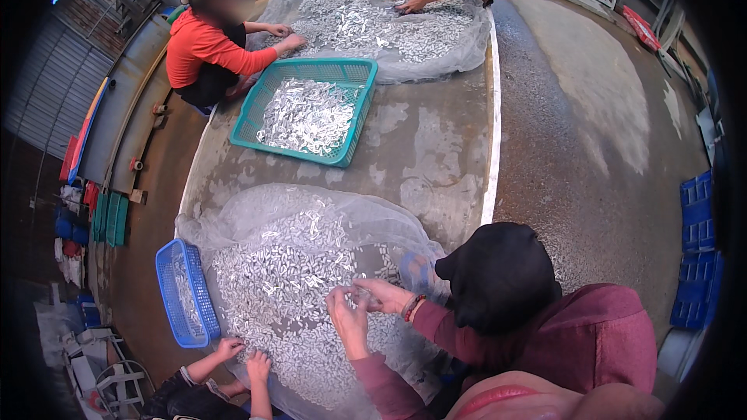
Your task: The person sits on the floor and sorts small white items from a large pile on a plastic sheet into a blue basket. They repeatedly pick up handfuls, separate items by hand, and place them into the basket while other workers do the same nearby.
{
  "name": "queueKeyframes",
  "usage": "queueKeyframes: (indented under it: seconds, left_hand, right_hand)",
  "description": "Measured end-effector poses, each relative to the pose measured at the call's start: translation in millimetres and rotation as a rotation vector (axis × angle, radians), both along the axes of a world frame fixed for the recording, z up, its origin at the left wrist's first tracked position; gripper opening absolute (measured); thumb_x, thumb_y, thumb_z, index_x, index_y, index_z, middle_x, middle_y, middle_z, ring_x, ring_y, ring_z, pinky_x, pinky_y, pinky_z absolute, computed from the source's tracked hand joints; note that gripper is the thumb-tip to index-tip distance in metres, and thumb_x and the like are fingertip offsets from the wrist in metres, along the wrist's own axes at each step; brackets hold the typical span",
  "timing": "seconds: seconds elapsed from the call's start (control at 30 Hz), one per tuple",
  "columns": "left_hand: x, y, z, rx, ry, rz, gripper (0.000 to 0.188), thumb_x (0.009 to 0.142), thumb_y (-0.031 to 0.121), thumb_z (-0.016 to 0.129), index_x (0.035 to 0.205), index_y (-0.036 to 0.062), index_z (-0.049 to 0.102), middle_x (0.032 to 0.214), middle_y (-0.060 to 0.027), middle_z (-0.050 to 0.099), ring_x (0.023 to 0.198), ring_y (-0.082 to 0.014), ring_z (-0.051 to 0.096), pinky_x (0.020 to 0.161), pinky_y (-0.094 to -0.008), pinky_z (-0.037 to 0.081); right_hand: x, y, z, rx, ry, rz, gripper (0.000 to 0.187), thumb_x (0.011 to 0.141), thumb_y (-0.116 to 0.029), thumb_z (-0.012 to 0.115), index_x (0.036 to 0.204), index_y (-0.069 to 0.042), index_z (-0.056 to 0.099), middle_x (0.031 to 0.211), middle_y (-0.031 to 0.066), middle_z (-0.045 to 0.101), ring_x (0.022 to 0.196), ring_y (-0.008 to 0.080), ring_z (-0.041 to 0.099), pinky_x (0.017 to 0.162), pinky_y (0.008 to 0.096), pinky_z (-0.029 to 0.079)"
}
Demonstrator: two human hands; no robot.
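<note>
Pieces (305,115) lie in two baskets (359,120) — one teal, one blue; wearer's grip I cannot tell.

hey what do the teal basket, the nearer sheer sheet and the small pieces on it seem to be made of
Teal basket: almost certainly molded plastic, slightly glossy, judging by its even color and regular perforated walls.
Sheer sheet: likely fine synthetic mesh; it's translucent and falls in soft, crumpled folds.
Small pieces: silvery and shiny, perhaps metal, but too small to be sure.
</note>
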State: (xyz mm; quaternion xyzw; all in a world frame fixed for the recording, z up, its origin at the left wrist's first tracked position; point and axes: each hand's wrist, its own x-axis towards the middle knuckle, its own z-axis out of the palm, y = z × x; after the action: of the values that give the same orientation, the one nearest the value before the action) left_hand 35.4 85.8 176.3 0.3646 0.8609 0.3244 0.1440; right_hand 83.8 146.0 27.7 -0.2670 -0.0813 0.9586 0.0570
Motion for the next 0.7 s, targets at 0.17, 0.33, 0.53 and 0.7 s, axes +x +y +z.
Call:
queueKeyframes:
  seconds: [0.17, 0.33, 0.53, 0.7]
  left_hand:
    - [-5, -1, -4, 0.035, 0.018, 0.025, 0.025, 0.068, 0.006, 0.073, 0.088, 0.0022, 0.057, 0.096, -0.0166, 0.055, 0.096, -0.0335, 0.053, 0.085, -0.0390, 0.041]
    - [-4, 0, -2, 0.037, 0.026, 0.053, 0.023, 0.070, 0.008, 0.072, 0.088, 0.0022, 0.057, 0.094, -0.0167, 0.055, 0.095, -0.0334, 0.053, 0.085, -0.0386, 0.041]
    - [0, -1, 5, 0.032, 0.020, 0.019, 0.022, 0.071, 0.008, 0.071, 0.089, 0.0024, 0.059, 0.098, -0.0168, 0.055, 0.096, -0.0331, 0.053, 0.086, -0.0387, 0.041]
    - [-2, -7, -1, -0.017, 0.021, -0.033, 0.022, 0.070, 0.009, 0.072, 0.089, 0.0027, 0.063, 0.108, -0.0196, 0.054, 0.103, -0.0347, 0.053, 0.088, -0.0393, 0.041]
  right_hand:
    - [0, 2, 3, -0.003, 0.055, 0.002, 0.019, 0.092, -0.026, 0.053, 0.095, -0.008, 0.059, 0.080, 0.0020, 0.063, 0.065, 0.0099, 0.060, 0.051, 0.0205, 0.048]
    - [4, 4, 20, -0.029, -0.002, 0.000, 0.016, 0.091, -0.025, 0.055, 0.093, -0.009, 0.059, 0.075, 0.0010, 0.060, 0.061, 0.0091, 0.058, 0.047, 0.0193, 0.046]
    - [7, 6, 32, -0.018, -0.028, -0.019, 0.016, 0.090, -0.024, 0.056, 0.093, -0.009, 0.060, 0.077, 0.0011, 0.061, 0.060, 0.0087, 0.057, 0.046, 0.0195, 0.045]
    - [7, 3, 23, 0.000, 0.032, -0.013, 0.017, 0.091, -0.024, 0.054, 0.094, -0.009, 0.060, 0.079, 0.0016, 0.063, 0.060, 0.0075, 0.056, 0.045, 0.0188, 0.043]
